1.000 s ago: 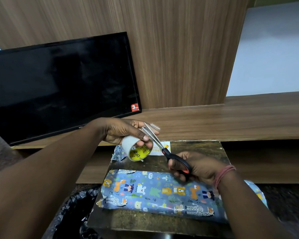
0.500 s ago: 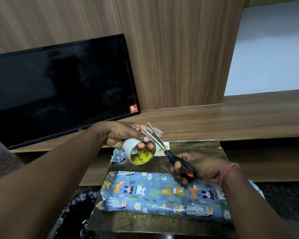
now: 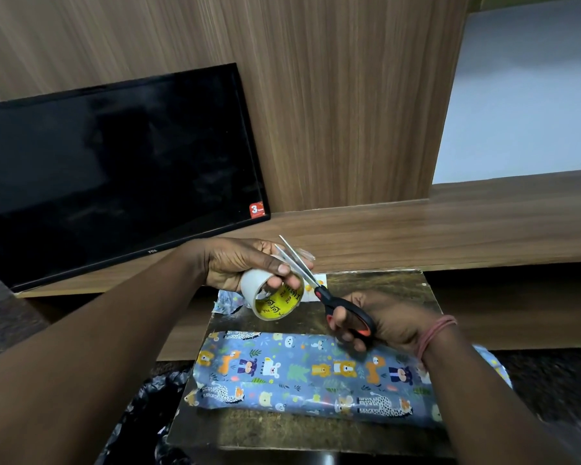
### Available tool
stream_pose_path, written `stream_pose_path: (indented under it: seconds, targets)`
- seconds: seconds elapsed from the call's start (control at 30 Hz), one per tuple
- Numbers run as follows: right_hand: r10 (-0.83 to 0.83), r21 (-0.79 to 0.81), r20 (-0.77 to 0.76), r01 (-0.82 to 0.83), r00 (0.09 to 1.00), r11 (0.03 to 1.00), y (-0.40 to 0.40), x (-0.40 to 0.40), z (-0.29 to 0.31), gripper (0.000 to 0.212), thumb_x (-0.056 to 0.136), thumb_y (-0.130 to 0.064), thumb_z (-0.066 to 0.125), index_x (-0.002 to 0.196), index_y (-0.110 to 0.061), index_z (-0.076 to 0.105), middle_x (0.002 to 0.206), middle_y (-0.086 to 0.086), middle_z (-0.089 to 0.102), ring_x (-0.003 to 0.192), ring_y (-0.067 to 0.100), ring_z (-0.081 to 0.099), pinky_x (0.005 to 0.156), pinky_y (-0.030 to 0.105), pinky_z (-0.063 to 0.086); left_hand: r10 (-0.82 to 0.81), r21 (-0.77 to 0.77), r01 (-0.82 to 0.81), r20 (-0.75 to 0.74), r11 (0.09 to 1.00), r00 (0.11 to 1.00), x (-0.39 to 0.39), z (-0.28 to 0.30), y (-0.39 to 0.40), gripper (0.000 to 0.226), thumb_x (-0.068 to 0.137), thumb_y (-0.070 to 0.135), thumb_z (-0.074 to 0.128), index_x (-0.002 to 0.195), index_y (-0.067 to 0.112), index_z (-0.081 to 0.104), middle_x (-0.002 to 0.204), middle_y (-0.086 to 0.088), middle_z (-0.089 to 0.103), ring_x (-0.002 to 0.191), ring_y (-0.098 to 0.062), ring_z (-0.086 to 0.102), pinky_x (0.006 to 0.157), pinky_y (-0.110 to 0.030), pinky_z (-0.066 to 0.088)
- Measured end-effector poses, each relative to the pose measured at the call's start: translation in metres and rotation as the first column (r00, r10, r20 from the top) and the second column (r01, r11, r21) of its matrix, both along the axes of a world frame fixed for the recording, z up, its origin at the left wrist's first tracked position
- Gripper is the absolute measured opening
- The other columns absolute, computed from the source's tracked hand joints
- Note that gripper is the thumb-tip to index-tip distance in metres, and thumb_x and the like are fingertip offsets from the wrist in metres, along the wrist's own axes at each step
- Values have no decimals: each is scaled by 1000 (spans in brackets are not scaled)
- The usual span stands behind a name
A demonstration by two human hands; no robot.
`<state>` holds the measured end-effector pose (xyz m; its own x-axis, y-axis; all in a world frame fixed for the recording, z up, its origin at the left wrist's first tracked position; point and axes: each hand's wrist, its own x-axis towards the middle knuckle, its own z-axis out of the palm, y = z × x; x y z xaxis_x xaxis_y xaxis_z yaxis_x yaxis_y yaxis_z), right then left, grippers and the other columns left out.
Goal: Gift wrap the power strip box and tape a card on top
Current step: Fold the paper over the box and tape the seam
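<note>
Wood walls and a dark TV (image 3: 114,169) sit behind our small tabletop (image 3: 376,283). We hold the tape roll (image 3: 271,297) in our left hand (image 3: 245,263), its grip curled round the roll. Our right hand (image 3: 383,322) has its grip pinching the scissors (image 3: 329,293), blades spread over a pulled-out bit of tape, much as a moment ago but a little closer to us. The wrapped box (image 3: 302,377) lies flat on the tabletop, just under our hands. A card (image 3: 312,290) peeks out behind the scissors.
</note>
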<state>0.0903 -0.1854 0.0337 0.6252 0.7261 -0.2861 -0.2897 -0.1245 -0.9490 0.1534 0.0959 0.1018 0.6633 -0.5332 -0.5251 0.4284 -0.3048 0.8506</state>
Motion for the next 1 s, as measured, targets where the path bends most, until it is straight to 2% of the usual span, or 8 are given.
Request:
stream_pose_path:
  seconds: [0.17,0.33,0.43,0.47,0.53,0.6,0.77,1.0]
  targets:
    - [-62,-25,4,62,998,998,2,-1,2,7,70,-27,72,67,-22,69,57,6,53,40,12,42,41,21,33,-34,-10,34,11,999,999,-8,11,-6,99,62,19,98,148,8,50,113,-16,71,78,-12,74,69,-26,61]
    - [-57,6,44,56,997,998,-1,2,13,35,94,-8,59,65,-23,69,57,6,52,37,10,43,38,17,35,-137,-86,133,-50,987,989,-16,17,-13,84,70,10,92,145,9,53,104,-15,75,70,-10,72,68,-23,62]
    - [-142,47,50,140,989,989,0,-4,22,15,79,-24,80,74,-17,69,63,12,56,45,15,49,45,23,43,-97,-132,90,-45,987,994,-17,15,-12,76,73,6,89,142,15,59,101,-14,75,69,-11,72,66,-25,62]
    - [-225,45,63,222,972,974,0,-5,24,29,71,-33,87,82,-14,68,68,13,59,49,17,51,47,24,43,-96,-130,91,-34,987,995,-18,14,-11,72,79,2,83,145,17,56,101,-14,75,69,-11,71,66,-25,62]
    - [-433,-38,143,442,890,896,-2,-2,27,51,65,-43,87,95,-8,64,73,13,66,52,18,56,43,21,40,-88,-120,86,-11,989,996,-22,13,-11,67,87,-2,70,149,17,50,101,-14,74,69,-10,71,66,-25,62]
    - [-555,-206,292,618,779,759,-7,4,27,48,69,-44,87,85,-7,61,72,10,70,50,17,62,40,17,40,-73,-130,74,8,989,997,-26,10,-12,67,88,-2,67,149,18,49,102,-14,74,69,-11,71,67,-25,62]
    - [-365,-549,692,782,623,295,-23,17,-4,49,77,-46,81,61,-11,50,82,16,67,88,35,70,65,29,46,-41,-130,49,65,990,997,-37,2,-19,68,90,-5,66,150,22,47,104,-17,72,69,-12,69,70,-27,60]
    - [-442,-627,565,711,697,318,-21,14,3,55,65,-38,95,85,-7,54,101,18,66,101,35,65,78,28,48,95,-202,-66,139,977,986,-66,-15,-40,72,90,-9,66,149,27,48,106,-25,69,69,-18,67,70,-27,59]
